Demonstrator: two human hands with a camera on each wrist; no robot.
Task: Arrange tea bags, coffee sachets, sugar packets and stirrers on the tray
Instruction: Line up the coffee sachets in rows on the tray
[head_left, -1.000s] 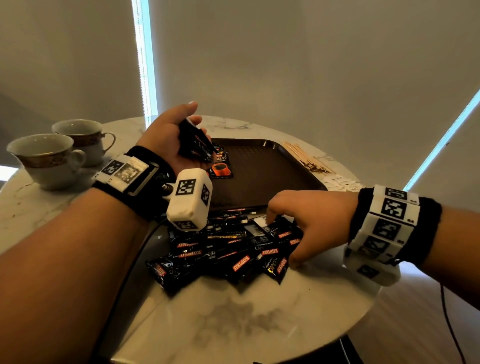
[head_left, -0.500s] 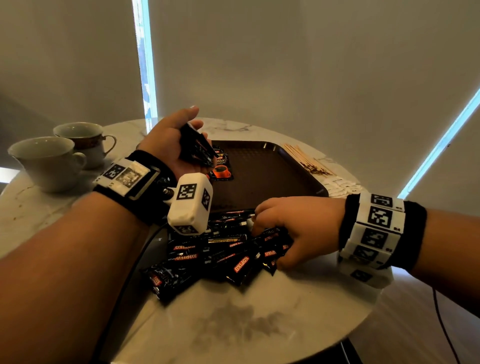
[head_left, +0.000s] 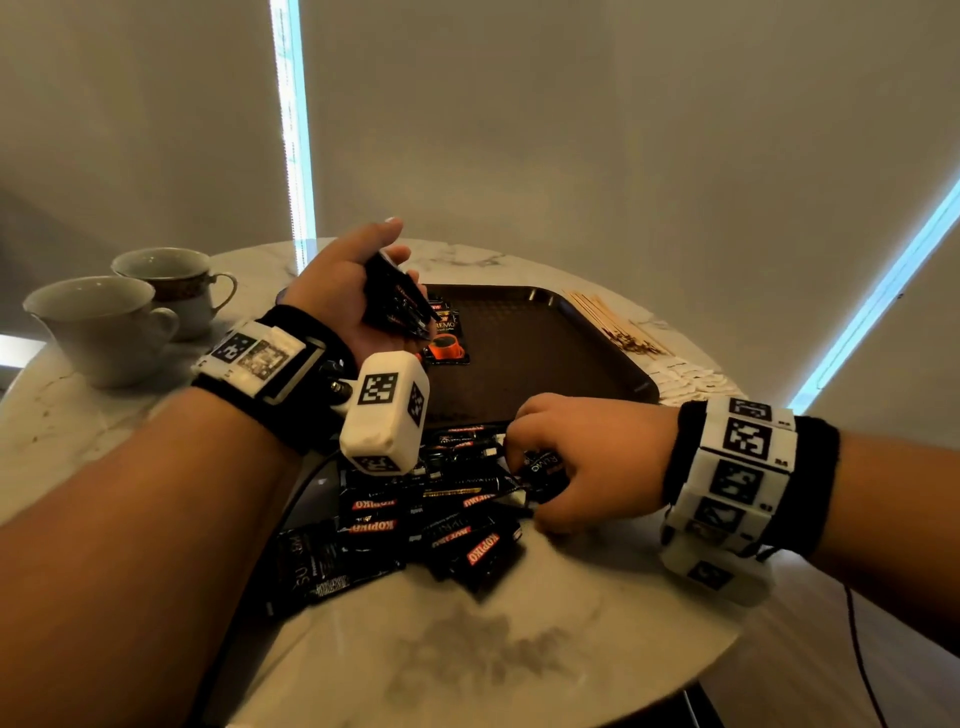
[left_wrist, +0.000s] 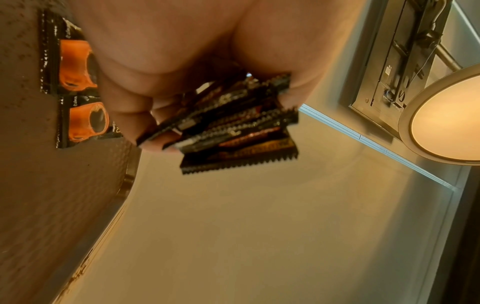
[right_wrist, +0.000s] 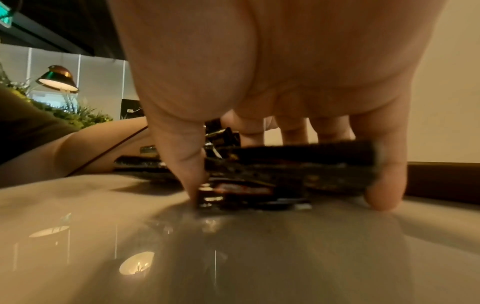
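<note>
My left hand (head_left: 382, 270) is raised over the left end of the brown tray (head_left: 550, 374) and grips a stack of black coffee sachets (head_left: 397, 304), whose serrated ends (left_wrist: 233, 131) fan out in the left wrist view. Two sachets with an orange cup picture (head_left: 445, 340) lie on the tray below it. My right hand (head_left: 524, 457) rests on the pile of black coffee sachets (head_left: 415, 519) on the table in front of the tray. Its thumb (right_wrist: 187, 164) and curled fingers grip a sachet (right_wrist: 298, 162) at the pile's right side.
Wooden stirrers (head_left: 608, 322) and white sugar packets (head_left: 685, 379) lie on the marble table to the right of the tray. Two teacups (head_left: 98, 327) stand at the far left. The round table's edge (head_left: 571, 691) is close in front of the pile.
My right hand has slid left over the pile and its fingers have curled round a sachet. My left hand has stayed raised with its stack.
</note>
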